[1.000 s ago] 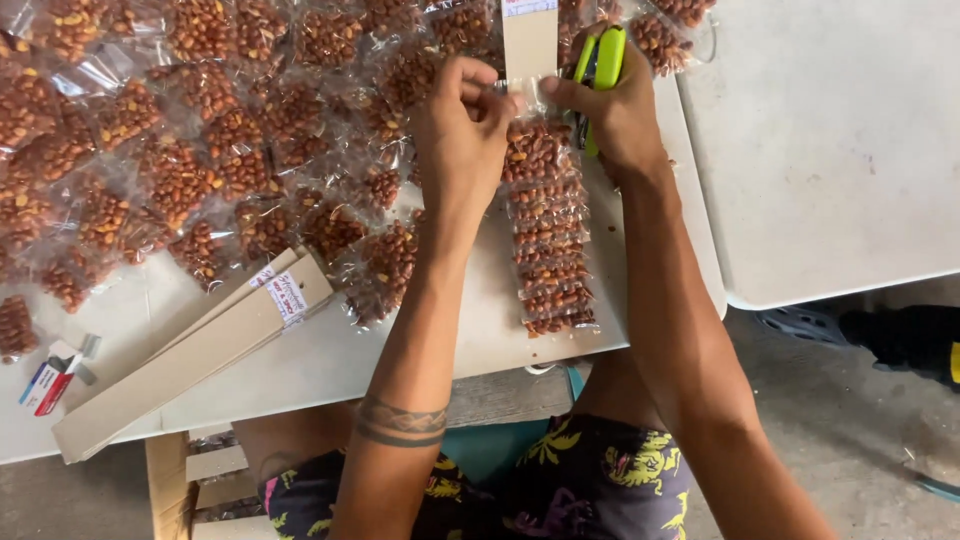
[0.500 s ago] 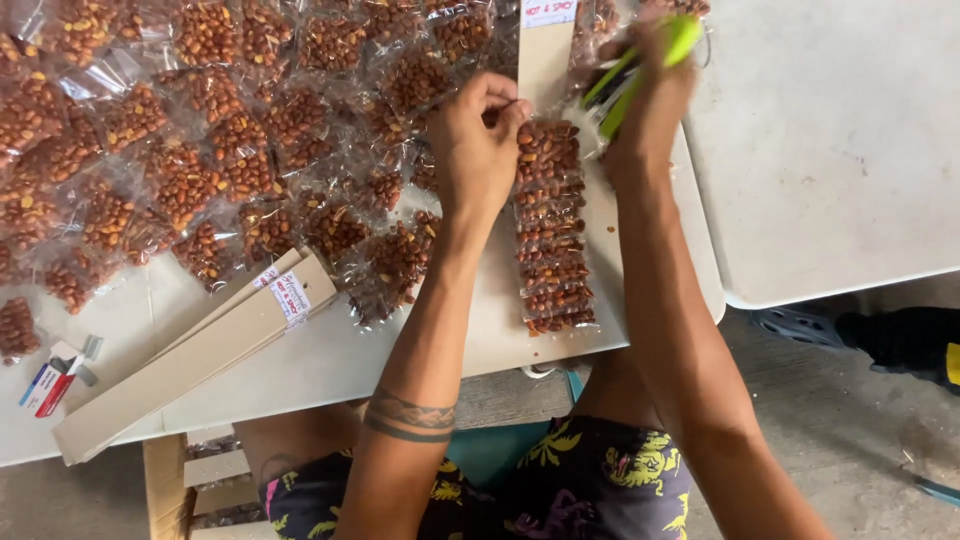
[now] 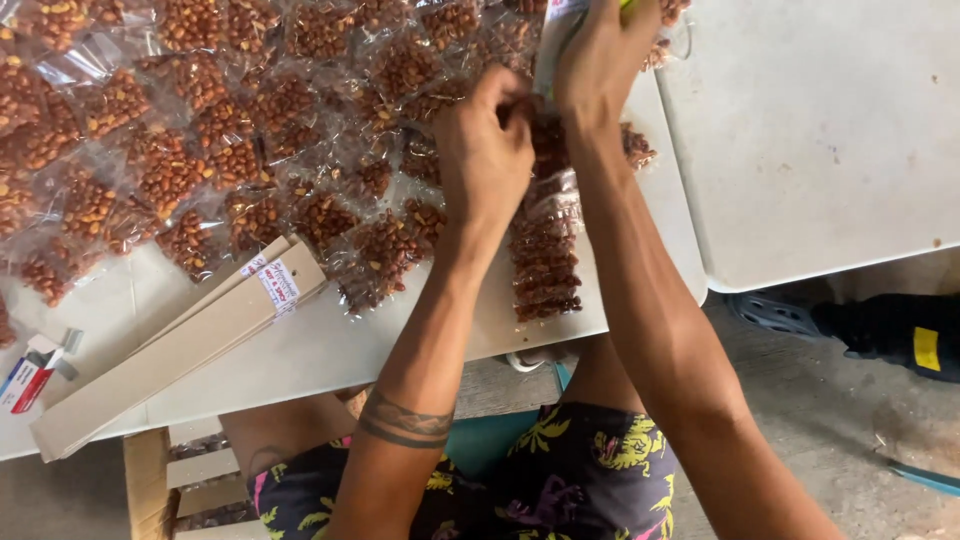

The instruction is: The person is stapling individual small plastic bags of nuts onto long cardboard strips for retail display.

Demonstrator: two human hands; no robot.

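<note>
Both hands have moved farther up the strip of peanut packets [image 3: 545, 250]. Left hand [image 3: 487, 150] pinches its top beside the card strip [image 3: 556, 40]. Right hand [image 3: 600, 62] stays clenched on the green stapler [image 3: 628, 8], so another fastening looks underway.

Two white worktops [image 3: 820, 150] are sitting edge to edge under soft daylight, while a grey concrete floor [image 3: 800, 420] is showing below them beside a wooden stool frame [image 3: 145, 480].

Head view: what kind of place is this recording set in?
Likely a small home or workshop snack-packing spot. Many clear packets of peanuts cover a white folding table, long cardboard strips lie beside them, and the floor is bare concrete.
</note>
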